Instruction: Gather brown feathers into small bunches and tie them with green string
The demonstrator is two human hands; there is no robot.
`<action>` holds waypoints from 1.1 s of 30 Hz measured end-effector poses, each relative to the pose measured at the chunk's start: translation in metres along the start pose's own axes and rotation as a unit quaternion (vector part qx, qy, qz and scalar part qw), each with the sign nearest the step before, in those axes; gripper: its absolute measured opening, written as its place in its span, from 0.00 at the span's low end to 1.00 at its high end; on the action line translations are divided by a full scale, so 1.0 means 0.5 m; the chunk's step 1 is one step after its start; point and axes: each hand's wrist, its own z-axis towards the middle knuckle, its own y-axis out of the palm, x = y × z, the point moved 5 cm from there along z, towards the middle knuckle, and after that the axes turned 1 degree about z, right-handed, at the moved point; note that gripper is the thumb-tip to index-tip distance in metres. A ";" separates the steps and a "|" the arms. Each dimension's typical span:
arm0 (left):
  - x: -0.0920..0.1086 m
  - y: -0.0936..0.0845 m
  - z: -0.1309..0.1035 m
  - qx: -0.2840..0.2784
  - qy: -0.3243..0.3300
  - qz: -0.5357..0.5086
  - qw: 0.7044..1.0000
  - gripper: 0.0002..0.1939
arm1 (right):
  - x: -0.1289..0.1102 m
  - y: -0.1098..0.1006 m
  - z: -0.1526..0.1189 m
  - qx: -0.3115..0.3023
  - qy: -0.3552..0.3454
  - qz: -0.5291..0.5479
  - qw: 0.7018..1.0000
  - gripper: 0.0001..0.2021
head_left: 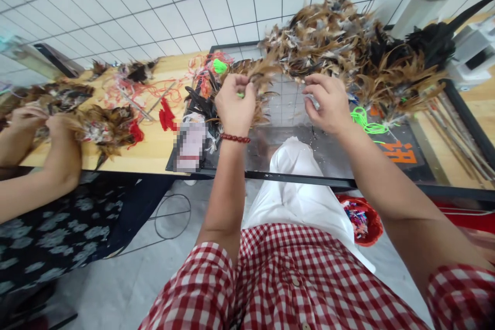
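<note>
My left hand [236, 104], with a beaded bracelet at the wrist, is closed on brown feathers [263, 73]. A bit of bright green shows between its fingers, and their tips are partly hidden. To the right, my right hand [328, 103] has its fingers bent and apart, with nothing visible in them. It is at the near edge of a large pile of brown, grey and white feathers [328, 36]. Under both hands lies a dark, glossy framed surface [259, 147]. Bright green string [369, 121] lies just right of my right hand.
At left, a co-worker's hands [58, 124] handle feathers on the wooden table [154, 152]. Red strings [167, 114] and thin sticks lie between us. Black feathers [433, 41] and long sticks [460, 139] are at right. A red basket [373, 224] stands below the table edge.
</note>
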 end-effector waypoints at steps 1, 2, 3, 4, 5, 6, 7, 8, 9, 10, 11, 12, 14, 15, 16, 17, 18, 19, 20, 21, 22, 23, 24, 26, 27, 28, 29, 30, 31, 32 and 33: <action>-0.005 -0.029 -0.015 -0.004 -0.010 0.089 0.996 0.11 | 0.004 -0.005 0.001 0.010 0.003 -0.007 1.000 0.11; -0.010 -0.051 -0.035 -0.019 -0.022 0.172 0.985 0.11 | 0.010 -0.010 0.001 0.016 0.008 -0.014 1.000 0.11; -0.016 -0.068 -0.056 -0.043 -0.033 0.247 0.967 0.11 | 0.017 -0.016 0.003 0.022 0.016 -0.020 0.999 0.10; -0.022 -0.078 -0.079 -0.074 -0.037 0.311 0.947 0.11 | 0.026 -0.021 0.006 0.025 0.027 -0.025 0.999 0.10; -0.027 -0.082 -0.101 -0.111 -0.032 0.357 0.927 0.12 | 0.036 -0.026 0.009 0.026 0.043 -0.027 0.998 0.11; -0.031 -0.083 -0.120 -0.143 -0.017 0.393 0.908 0.14 | 0.044 -0.029 0.012 0.025 0.060 -0.024 0.998 0.12; -0.036 -0.082 -0.136 -0.170 -0.007 0.424 0.889 0.15 | 0.047 -0.031 0.016 0.019 0.075 -0.017 0.997 0.13; -0.040 -0.081 -0.148 -0.185 0.006 0.445 0.876 0.16 | 0.045 -0.028 0.019 0.005 0.087 -0.004 0.996 0.15; -0.041 -0.080 -0.156 -0.197 0.019 0.457 0.867 0.16 | 0.035 -0.020 0.020 -0.022 0.092 0.015 0.995 0.17; -0.041 -0.080 -0.161 -0.200 0.029 0.464 0.863 0.16 | 0.016 -0.008 0.019 -0.060 0.089 0.039 0.993 0.19; -0.038 -0.079 -0.163 -0.195 0.041 0.464 0.863 0.15 | -0.012 0.008 0.014 -0.103 0.075 0.065 0.990 0.22; -0.033 -0.078 -0.163 -0.184 0.054 0.460 0.867 0.15 | -0.048 0.028 0.005 -0.157 0.047 0.095 0.982 0.27; -0.015 -0.068 -0.162 -0.165 0.091 0.439 0.878 0.16 | -0.123 0.070 -0.025 -0.271 -0.016 0.154 0.950 0.38; -0.006 -0.059 -0.163 -0.165 0.114 0.425 0.883 0.17 | -0.152 0.089 -0.043 -0.319 -0.032 0.175 0.931 0.43; 0.003 -0.046 -0.166 -0.177 0.135 0.411 0.884 0.17 | -0.170 0.106 -0.059 -0.358 -0.039 0.188 0.914 0.45; 0.011 -0.031 -0.169 -0.196 0.153 0.399 0.883 0.17 | -0.178 0.118 -0.071 -0.380 -0.040 0.194 0.903 0.46; 0.018 -0.014 -0.173 -0.221 0.165 0.389 0.879 0.16 | -0.172 0.127 -0.078 -0.388 -0.033 0.193 0.901 0.46; 0.023 0.001 -0.175 -0.242 0.170 0.381 0.876 0.16 | -0.156 0.133 -0.079 -0.388 -0.020 0.185 0.903 0.46; 0.028 0.014 -0.176 -0.256 0.169 0.373 0.876 0.16 | -0.131 0.137 -0.074 -0.379 -0.001 0.174 0.909 0.45; 0.033 0.026 -0.174 -0.263 0.165 0.365 0.878 0.16 | -0.099 0.139 -0.064 -0.367 0.020 0.162 0.916 0.44; 0.039 0.037 -0.170 -0.262 0.157 0.354 0.884 0.15 | -0.063 0.139 -0.051 -0.357 0.042 0.144 0.922 0.42; 0.043 0.048 -0.162 -0.257 0.145 0.341 0.892 0.14 | -0.025 0.136 -0.034 -0.339 0.070 0.125 0.930 0.40; 0.048 0.060 -0.154 -0.256 0.135 0.324 0.901 0.13 | 0.013 0.131 -0.016 -0.323 0.096 0.105 0.936 0.38; 0.056 0.089 -0.131 -0.245 0.117 0.277 0.922 0.12 | 0.075 0.107 0.020 -0.278 0.129 0.078 0.949 0.33; 0.059 0.106 -0.119 -0.243 0.107 0.246 0.932 0.12 | 0.099 0.086 0.036 -0.242 0.135 0.070 0.958 0.31; 0.062 0.123 -0.108 -0.240 0.096 0.211 0.943 0.11 | 0.116 0.061 0.047 -0.208 0.136 0.061 0.967 0.28; 0.064 0.140 -0.099 -0.237 0.081 0.175 0.952 0.11 | 0.129 0.033 0.053 -0.173 0.137 0.052 0.974 0.25; 0.066 0.157 -0.093 -0.240 0.069 0.136 0.959 0.11 | 0.136 0.004 0.053 -0.146 0.137 0.047 0.979 0.23; 0.069 0.175 -0.093 -0.255 0.060 0.092 0.961 0.10 | 0.139 -0.024 0.047 -0.131 0.140 0.047 0.980 0.21; 0.074 0.193 -0.099 -0.292 0.056 0.047 0.954 0.08 | 0.138 -0.047 0.035 -0.129 0.142 0.050 0.980 0.18; 0.084 0.214 -0.114 -0.364 0.072 0.005 0.929 0.07 | 0.134 -0.064 0.018 -0.149 0.134 0.055 0.978 0.16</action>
